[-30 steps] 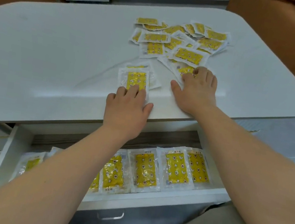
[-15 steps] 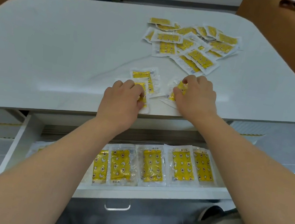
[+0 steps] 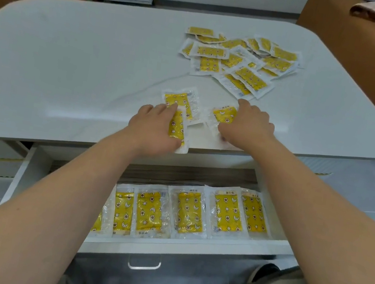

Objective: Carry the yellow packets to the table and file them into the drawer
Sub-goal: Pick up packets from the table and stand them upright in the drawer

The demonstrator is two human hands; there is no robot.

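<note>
Table (image 3: 70, 67): white, matte, smooth top with rounded corners; a faint crease-like line runs across it toward the left hand.

Yellow packets, loose heap (image 3: 240, 59): flat rectangular sachets, clear crinkled plastic edges around a yellow printed panel with small star and moon figures. They overlap at all angles, on the table beyond the right hand and well apart from the left.

Packet under left hand (image 3: 179, 128): same type, lengthwise toward the person, near end reaching the table's front edge. A second packet (image 3: 179, 101) lies just past the left fingertips, partly overlapped by the first.

Packet at right hand (image 3: 224, 114): same type, tilted, glossy film wrinkled, its clear margin trailing toward the front edge below the hand.

Left hand (image 3: 156, 128): palm down, fingers together and curled over the left side of its packet, thumb tucked under; it seems to grip the packet, though how firmly cannot be told. Forearm bare, reaching in from the lower left.

Right hand (image 3: 246, 124): palm down, knuckles raised, fingers bent and closed around the right end of its packet. Forearm bare, entering from the lower right.

Drawer (image 3: 188, 248): white, pulled open below both wrists, with a clear looped handle (image 3: 144, 262) on its front. Row of filed packets (image 3: 189, 213): upright side by side, slightly overlapping, the leftmost hidden by the left forearm.
</note>
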